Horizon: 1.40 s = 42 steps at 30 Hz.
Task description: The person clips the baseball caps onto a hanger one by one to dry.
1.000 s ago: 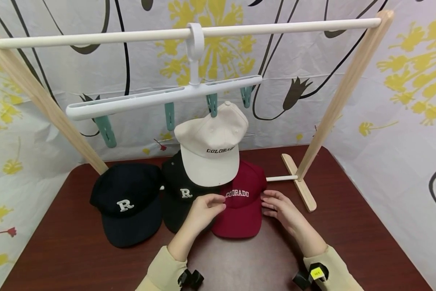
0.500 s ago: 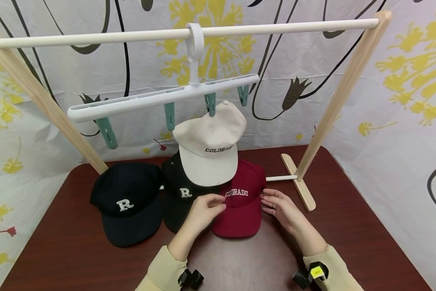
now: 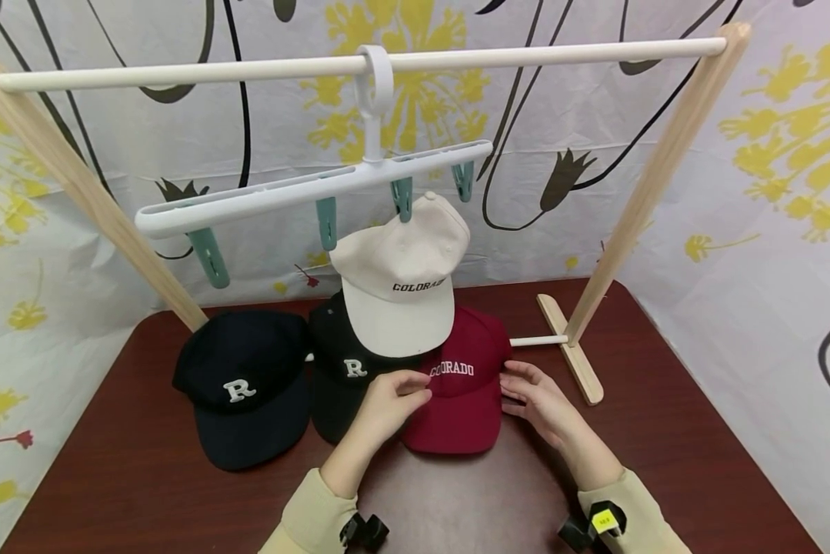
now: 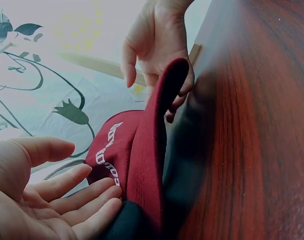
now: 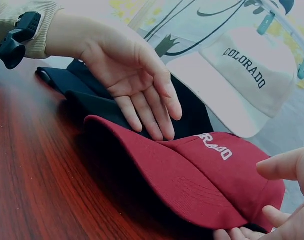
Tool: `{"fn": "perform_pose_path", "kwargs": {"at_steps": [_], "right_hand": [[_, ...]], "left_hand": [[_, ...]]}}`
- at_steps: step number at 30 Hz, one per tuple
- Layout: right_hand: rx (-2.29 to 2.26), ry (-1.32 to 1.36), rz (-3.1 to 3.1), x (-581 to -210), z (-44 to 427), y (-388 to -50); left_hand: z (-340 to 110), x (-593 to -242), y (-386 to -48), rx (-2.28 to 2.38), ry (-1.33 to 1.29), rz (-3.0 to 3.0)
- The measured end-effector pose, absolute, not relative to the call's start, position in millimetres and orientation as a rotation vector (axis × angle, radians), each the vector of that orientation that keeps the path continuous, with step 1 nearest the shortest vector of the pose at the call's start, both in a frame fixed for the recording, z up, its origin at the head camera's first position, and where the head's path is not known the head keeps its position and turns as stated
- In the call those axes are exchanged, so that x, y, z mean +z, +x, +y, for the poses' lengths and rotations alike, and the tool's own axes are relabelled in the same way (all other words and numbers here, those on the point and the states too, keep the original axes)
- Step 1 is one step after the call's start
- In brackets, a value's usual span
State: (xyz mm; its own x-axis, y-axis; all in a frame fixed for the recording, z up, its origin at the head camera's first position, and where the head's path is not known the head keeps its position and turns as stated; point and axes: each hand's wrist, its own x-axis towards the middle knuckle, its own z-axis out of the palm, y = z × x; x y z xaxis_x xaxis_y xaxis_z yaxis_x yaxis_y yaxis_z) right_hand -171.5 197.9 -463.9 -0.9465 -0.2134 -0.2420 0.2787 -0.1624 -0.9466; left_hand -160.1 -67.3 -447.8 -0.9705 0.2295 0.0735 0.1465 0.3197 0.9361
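The red COLORADO cap (image 3: 456, 419) lies on the table between both hands. My left hand (image 3: 385, 404) is at its left side, over the black R cap (image 3: 335, 400), fingers relaxed. At the red cap's right edge my right hand (image 3: 539, 400) has its fingertips close to or touching it. In the right wrist view the right hand's fingers (image 5: 242, 234) reach the red cap's (image 5: 207, 185) lower edge. Above, a white COLORADO cap (image 3: 404, 315) hangs from a green clip (image 3: 401, 200) on the white hanger (image 3: 269, 196). The dark navy R cap (image 3: 248, 423) lies further left.
The hanger hooks over a white rod (image 3: 560, 54) between wooden posts (image 3: 657, 177). More green clips (image 3: 210, 258) hang from it. A wooden foot (image 3: 584, 373) and a low white bar (image 3: 539, 340) stand on the brown table (image 3: 691, 462). Patterned cloth (image 3: 768, 269) covers the background.
The hanger's left end has swung slightly right and its right end slightly left. Both hands have stayed nearly still beside the red cap.
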Motion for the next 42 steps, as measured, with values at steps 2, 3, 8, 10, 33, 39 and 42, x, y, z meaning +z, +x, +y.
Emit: {"fn": "perform_pose_path", "kwargs": {"at_steps": [2, 3, 8, 10, 33, 39, 42], "right_hand": [[-2.181, 0.079, 1.806, -464.2, 197.9, -171.3], [-2.185, 0.083, 1.812, -464.3, 198.1, -171.3], [-2.217, 0.106, 1.830, -463.9, 199.8, -171.6], [-2.226, 0.125, 1.832, -463.8, 201.0, -172.4], [-2.274, 0.188, 1.991, -464.6, 208.7, -175.0], [-2.294, 0.233, 2.005, -464.6, 210.9, -176.7], [-2.282, 0.229, 2.014, -464.0, 211.7, -176.9]], "left_hand": [[-67.2, -447.3, -160.0, 1.755, 0.351, 2.491], [-67.2, -447.5, -160.0, 1.751, 0.351, 2.496], [-67.3, -448.3, -160.3, 1.750, 0.349, 2.501], [-67.3, -448.8, -160.6, 1.755, 0.351, 2.495], [-65.7, -455.4, -160.1, 1.632, 0.366, 2.492], [-62.7, -460.4, -160.3, 1.616, 0.346, 2.475], [-61.0, -461.7, -160.2, 1.623, 0.337, 2.463]]}}
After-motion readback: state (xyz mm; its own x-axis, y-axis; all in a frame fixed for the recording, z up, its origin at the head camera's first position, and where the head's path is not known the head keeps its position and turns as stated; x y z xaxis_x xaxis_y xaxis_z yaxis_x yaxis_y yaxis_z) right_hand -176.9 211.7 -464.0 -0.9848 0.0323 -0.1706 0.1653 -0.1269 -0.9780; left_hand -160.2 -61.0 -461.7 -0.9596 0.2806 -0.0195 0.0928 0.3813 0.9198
